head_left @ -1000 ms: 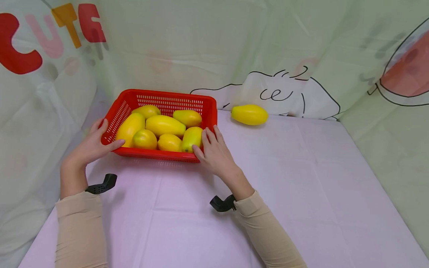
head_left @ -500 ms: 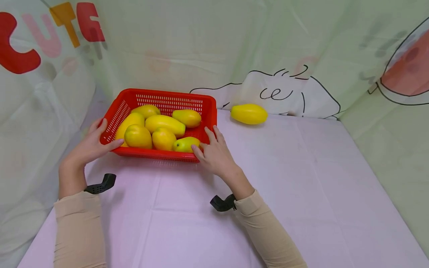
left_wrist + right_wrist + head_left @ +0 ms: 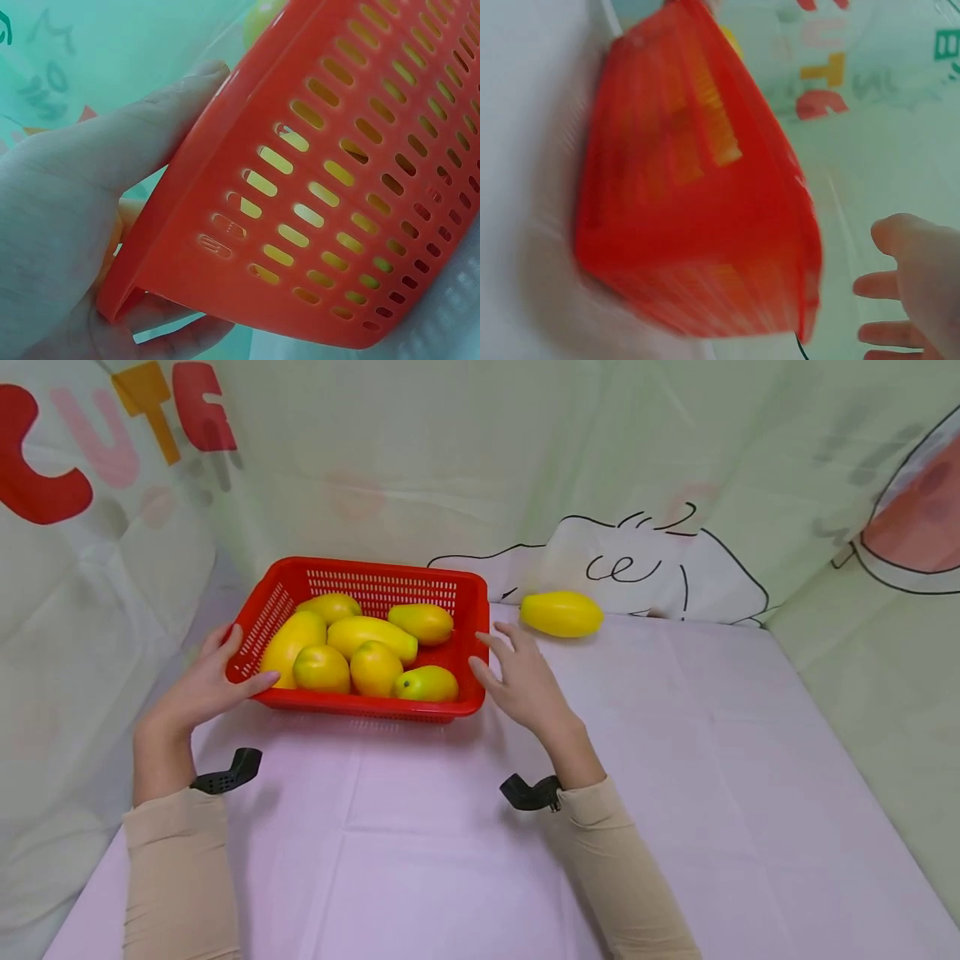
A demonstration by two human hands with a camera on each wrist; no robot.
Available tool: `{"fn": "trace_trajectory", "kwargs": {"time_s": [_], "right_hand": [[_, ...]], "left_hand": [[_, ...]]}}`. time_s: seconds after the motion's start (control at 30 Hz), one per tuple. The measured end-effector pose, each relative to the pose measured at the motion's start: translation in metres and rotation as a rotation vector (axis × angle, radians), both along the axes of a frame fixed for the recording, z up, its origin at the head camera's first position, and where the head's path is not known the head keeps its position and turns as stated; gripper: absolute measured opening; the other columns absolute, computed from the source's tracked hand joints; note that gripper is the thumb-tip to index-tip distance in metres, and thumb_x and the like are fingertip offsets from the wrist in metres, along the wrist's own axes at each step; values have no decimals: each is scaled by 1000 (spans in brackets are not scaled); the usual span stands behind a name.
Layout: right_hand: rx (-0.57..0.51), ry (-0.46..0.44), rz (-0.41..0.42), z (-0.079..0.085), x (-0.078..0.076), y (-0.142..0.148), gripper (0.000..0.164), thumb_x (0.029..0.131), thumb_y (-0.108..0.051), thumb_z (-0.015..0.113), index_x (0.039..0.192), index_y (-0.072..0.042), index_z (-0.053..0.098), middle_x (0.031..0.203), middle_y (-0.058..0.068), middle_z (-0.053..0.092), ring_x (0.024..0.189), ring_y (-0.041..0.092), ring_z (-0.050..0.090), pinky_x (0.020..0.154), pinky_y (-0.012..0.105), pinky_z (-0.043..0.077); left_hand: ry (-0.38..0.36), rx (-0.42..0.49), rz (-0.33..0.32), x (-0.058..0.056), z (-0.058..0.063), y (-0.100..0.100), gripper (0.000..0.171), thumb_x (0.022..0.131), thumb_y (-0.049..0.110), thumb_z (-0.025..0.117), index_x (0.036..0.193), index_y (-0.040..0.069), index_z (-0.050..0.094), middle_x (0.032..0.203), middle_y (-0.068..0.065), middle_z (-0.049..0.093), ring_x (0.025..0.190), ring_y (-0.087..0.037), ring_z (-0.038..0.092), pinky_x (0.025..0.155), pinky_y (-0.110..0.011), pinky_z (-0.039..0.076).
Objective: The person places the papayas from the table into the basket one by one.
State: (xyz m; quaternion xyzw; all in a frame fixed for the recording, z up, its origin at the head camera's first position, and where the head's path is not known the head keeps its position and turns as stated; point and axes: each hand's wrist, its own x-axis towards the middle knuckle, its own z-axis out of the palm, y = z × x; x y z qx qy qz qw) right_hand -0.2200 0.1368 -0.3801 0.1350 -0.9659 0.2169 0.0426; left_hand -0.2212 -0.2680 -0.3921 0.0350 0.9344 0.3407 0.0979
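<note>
A red plastic basket (image 3: 390, 708) with slotted walls holds several yellow, mango-like fruits (image 3: 371, 637). At its left end, my left hand (image 3: 198, 687) grips the rim near the front corner. The left wrist view shows the thumb (image 3: 161, 124) over one side of the rim and fingers on the other. My right hand (image 3: 528, 683) hovers just beyond the basket's right wall, its fingers spread and holding nothing. In the right wrist view a gap separates that hand (image 3: 922, 277) from the blurred basket (image 3: 682, 202). A greenish-yellow fruit (image 3: 426, 683) lies in the basket's front right corner.
Another long yellow fruit (image 3: 562, 614) lies on the white-covered table (image 3: 660, 760), behind and right of my right hand. Printed cloth curtains (image 3: 465, 468) close off the back and both sides.
My right hand has left the basket's front right corner and moved right. The fruits along the basket's front have rolled and shifted, the corner one now on its side. My left hand keeps its grip.
</note>
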Motion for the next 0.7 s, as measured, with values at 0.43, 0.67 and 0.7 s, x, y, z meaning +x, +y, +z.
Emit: {"fn": "trace_trajectory", "kwargs": {"time_s": [0.43, 0.67, 0.7], "right_hand": [[-270, 190, -268, -6, -47, 75, 70, 94, -30, 54, 153, -19, 18, 156, 13, 14, 142, 35, 22, 115, 51, 27], [-246, 230, -303, -22, -67, 100, 85, 89, -32, 59, 154, -23, 5, 158, 8, -4, 146, 31, 4, 118, 52, 19], [-243, 244, -296, -24, -70, 102, 86, 89, -31, 60, 154, -22, 5, 158, 8, -4, 147, 31, 3, 118, 52, 17]], "left_hand": [[-39, -15, -2, -1, 0, -2, 104, 85, 59, 57, 150, 19, -14, 158, -9, -22, 145, -43, -4, 106, -70, 22], [-13, 12, 2, -3, -1, -1, 102, 86, 56, 58, 151, 19, -12, 159, -5, -20, 146, -40, -4, 108, -69, 19], [-12, 17, 4, -3, -1, -2, 101, 86, 55, 58, 151, 19, -12, 159, -5, -20, 146, -40, -4, 108, -69, 19]]}}
